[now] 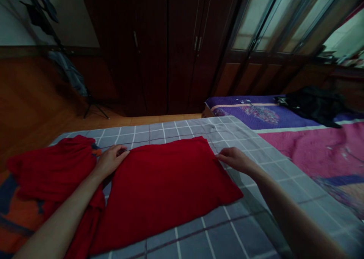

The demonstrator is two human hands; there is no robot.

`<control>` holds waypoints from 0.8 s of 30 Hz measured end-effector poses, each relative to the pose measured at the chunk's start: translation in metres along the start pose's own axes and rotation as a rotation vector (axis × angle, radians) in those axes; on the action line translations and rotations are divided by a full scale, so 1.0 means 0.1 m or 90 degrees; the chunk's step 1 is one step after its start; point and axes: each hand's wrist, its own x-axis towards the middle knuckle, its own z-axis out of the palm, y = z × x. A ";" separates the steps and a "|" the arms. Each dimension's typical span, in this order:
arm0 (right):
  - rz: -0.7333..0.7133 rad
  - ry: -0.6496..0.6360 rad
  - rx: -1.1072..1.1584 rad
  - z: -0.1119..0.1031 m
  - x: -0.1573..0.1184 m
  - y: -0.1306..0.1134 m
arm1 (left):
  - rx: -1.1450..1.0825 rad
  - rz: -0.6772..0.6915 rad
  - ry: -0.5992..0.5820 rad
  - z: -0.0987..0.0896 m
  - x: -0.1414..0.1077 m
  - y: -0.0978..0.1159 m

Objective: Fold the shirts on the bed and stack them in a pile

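A plain red cloth, perhaps a garment, lies spread nearly flat on the grey checked bed cover. At its upper left edge is my left hand, fingers curled in and thumb against the fabric, closed on it. My right hand pinches the right edge below the far corner, fingertips together. Beside my left forearm lies a crumpled red garment, with orange and dark blue fabric under it. Which folds join the flat piece to the pile cannot be made out.
To the right, a second bed with a purple and pink cover bears a dark heap of cloth. Dark wardrobe doors rise beyond the bed's far edge. A stand with hanging clothes is at the back left.
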 end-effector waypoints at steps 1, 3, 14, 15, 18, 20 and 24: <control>0.006 -0.022 -0.015 0.00 -0.17 0.01 | 0.007 0.006 -0.008 0.00 0.00 0.00; 0.020 -0.074 -0.012 0.03 -0.49 0.04 | 0.024 0.014 -0.015 -0.01 0.00 0.02; 0.122 0.031 0.101 0.34 -0.89 0.34 | 0.093 0.064 0.017 -0.24 -0.09 0.28; 0.115 0.028 0.095 0.33 -0.89 0.34 | 0.088 0.084 0.020 -0.31 -0.15 0.40; 0.074 0.006 0.045 0.27 -0.90 0.31 | 0.053 0.175 -0.083 -0.50 -0.43 0.80; 0.059 -0.030 0.017 0.22 -0.87 0.27 | 0.051 0.259 -0.225 -0.54 -0.68 1.03; 0.092 -0.077 0.020 0.19 -0.64 0.17 | 0.066 0.330 -0.405 -0.40 -1.13 1.17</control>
